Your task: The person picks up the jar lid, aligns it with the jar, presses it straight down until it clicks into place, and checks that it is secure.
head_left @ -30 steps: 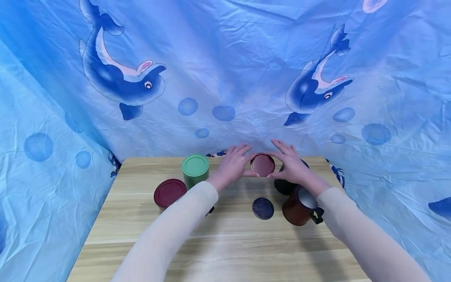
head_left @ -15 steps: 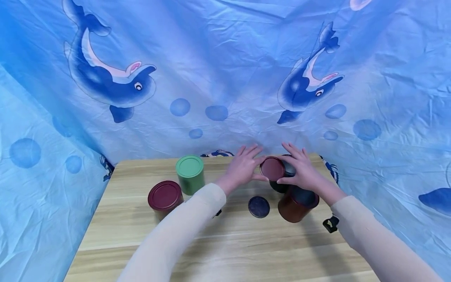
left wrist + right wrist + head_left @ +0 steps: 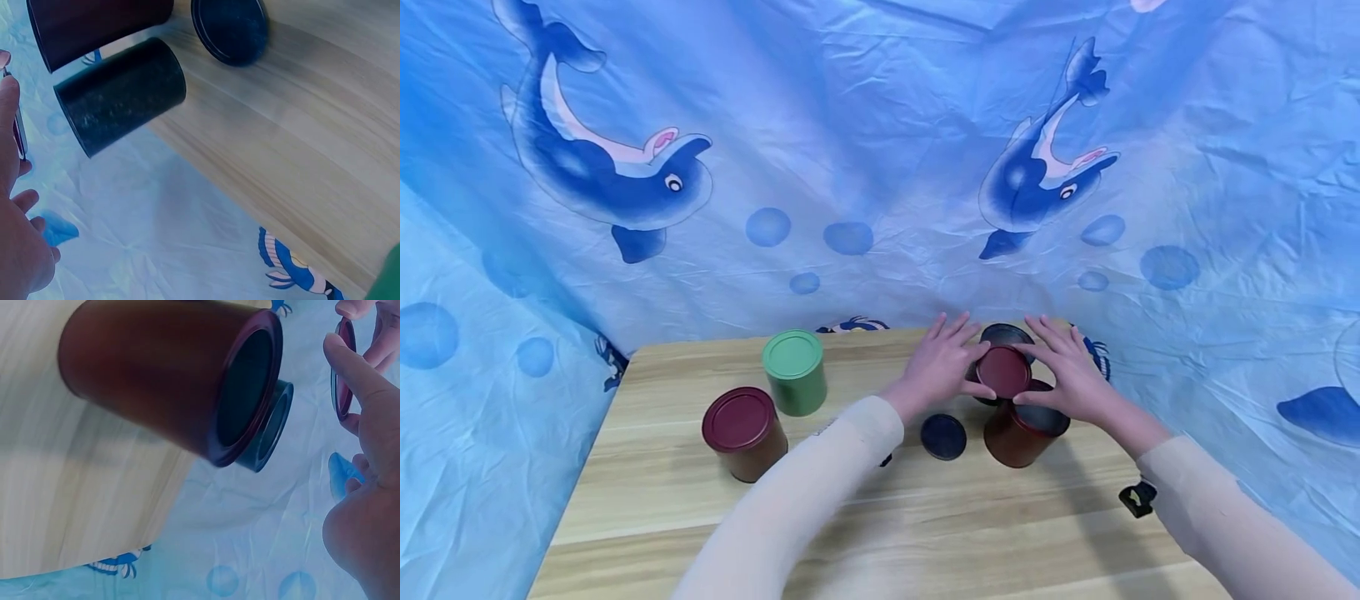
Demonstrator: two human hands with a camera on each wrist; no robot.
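Observation:
A round dark red lid (image 3: 1003,372) is held raised between both hands. My left hand (image 3: 942,367) grips its left edge with thumb and index finger, the other fingers spread. My right hand (image 3: 1067,375) pinches the right edge in the same way, also seen from the side in the right wrist view. Below the lid in the head view stand two uncovered cans. The nearer is a reddish-brown can (image 3: 1018,442) with a dark interior; the farther is a black can (image 3: 125,97), partly hidden behind lid and fingers. A dark blue lid (image 3: 943,437) lies flat left of them.
On the left side of the wooden table (image 3: 647,467) stand a green can (image 3: 796,379) and a brown can with a dark red lid (image 3: 741,421), both covered. A blue dolphin-print sheet (image 3: 880,167) hangs behind the table's back edge.
Both hands have carried the red lid rightward, from left of the black can to over the two uncovered cans. The view has turned slightly right. The cans and the blue lid have stayed put.

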